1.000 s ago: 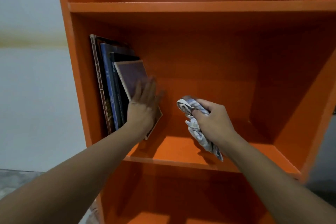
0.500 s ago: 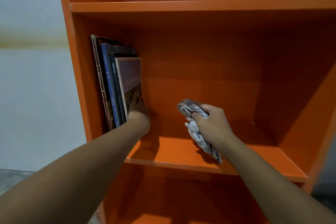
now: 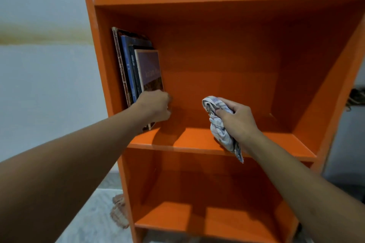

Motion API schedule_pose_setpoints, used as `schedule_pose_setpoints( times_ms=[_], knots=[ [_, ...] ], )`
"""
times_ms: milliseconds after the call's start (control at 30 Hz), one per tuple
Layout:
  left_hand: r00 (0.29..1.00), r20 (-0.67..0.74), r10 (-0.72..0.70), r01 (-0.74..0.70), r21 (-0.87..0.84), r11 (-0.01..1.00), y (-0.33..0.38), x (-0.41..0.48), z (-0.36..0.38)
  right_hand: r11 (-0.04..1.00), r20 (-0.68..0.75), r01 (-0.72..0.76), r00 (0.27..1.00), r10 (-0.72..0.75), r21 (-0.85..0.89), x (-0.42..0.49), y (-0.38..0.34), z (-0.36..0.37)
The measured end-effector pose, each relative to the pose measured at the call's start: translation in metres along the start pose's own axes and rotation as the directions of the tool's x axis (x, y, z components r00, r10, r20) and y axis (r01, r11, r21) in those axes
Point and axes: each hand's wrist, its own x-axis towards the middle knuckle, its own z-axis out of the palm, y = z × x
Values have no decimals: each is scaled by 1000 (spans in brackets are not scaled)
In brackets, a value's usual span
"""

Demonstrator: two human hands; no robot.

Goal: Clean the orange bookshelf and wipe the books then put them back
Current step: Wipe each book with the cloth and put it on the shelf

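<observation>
Bookshelf (image 3: 197, 149): orange, filling the frame.
Books (image 3: 150, 69): upright, middle shelf, left.
Left hand (image 3: 156, 107): curled against books; grip unclear.
Right hand (image 3: 237, 120): clutches crumpled cloth (image 3: 219, 134).

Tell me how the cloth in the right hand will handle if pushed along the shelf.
Probably floppy: the cloth is bunched in the right hand and its tail hangs limp past the shelf edge. Likely light, being thin and creased. It should drag and crumple, not roll.

Books (image 3: 138, 69) on shelf (image 3: 197, 144), leftmost, apparently upright
</observation>
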Motion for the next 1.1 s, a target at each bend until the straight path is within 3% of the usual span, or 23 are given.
schedule_pose_setpoints(
  times_ms=[133,233,333,433,500,600,667,733,833,900,967,1000,1067,1100],
  knots=[
    [996,-90,22,-45,-259,965,14,-38,-16,999,-4,0,1000,0,48,-38,5,-11],
    [991,-103,87,-128,-525,841,47,-90,-14,997,18,-40,999,39,60,-84,23,-20],
    [990,-45,137,-127,-717,685,88,-142,-1,997,31,-71,997,70,34,-128,55,-27],
    [985,112,131,27,-852,522,127,-183,35,982,36,-181,983,179,50,-168,105,-31],
    [948,281,147,188,-873,451,157,-206,74,952,5,-297,955,298,71,-194,150,-33],
    [794,582,174,464,-766,445,193,-239,138,892,-86,-444,889,450,78,-225,207,-31],
    [696,698,169,574,-681,455,215,-265,187,868,-129,-487,858,497,100,-246,236,-29],
    [645,747,161,606,-628,488,234,-296,233,880,-176,-471,863,473,55,-270,263,-30],
    [620,776,117,625,-579,523,250,-332,280,903,-271,-401,896,352,-155,-302,297,-34],
    [612,785,95,683,-585,437,252,-343,293,879,-232,-321,940,250,-352,-322,312,-34],
    [599,793,111,734,-599,319,248,-346,291,815,35,-168,974,224,-555,-344,321,-24],
    [591,795,136,738,-601,307,246,-346,295,786,217,-16,957,190,-617,-355,323,-17],
    [553,813,184,737,-580,346,242,-342,296,737,499,327,867,16,-591,-369,333,-7],
    [532,824,197,743,-566,358,239,-340,293,697,563,444,823,-69,-563,-370,339,-8]
  ],
)
